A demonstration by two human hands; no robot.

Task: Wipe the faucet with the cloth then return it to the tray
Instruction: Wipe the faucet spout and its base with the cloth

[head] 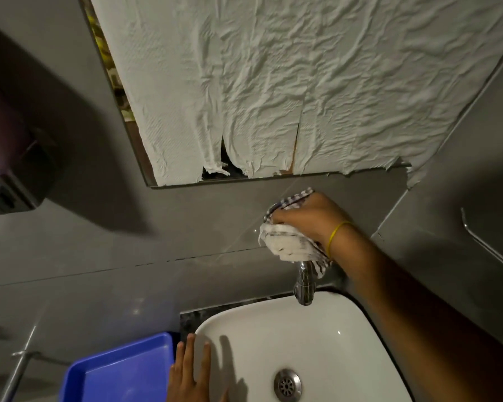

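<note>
Above white sink (pixel 317 323), right hand (pixel 308 216) presses cloth (pixel 288 242) onto faucet (pixel 304 285).

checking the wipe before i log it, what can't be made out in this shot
All in the head view:
- Top of the faucet: hidden by the cloth bunched under the right hand.
- Mirror: covered by crumpled paper.
- Blue tray: cut off by the bottom edge.
- Left hand, flat on the sink rim: wrist out of frame.
</note>
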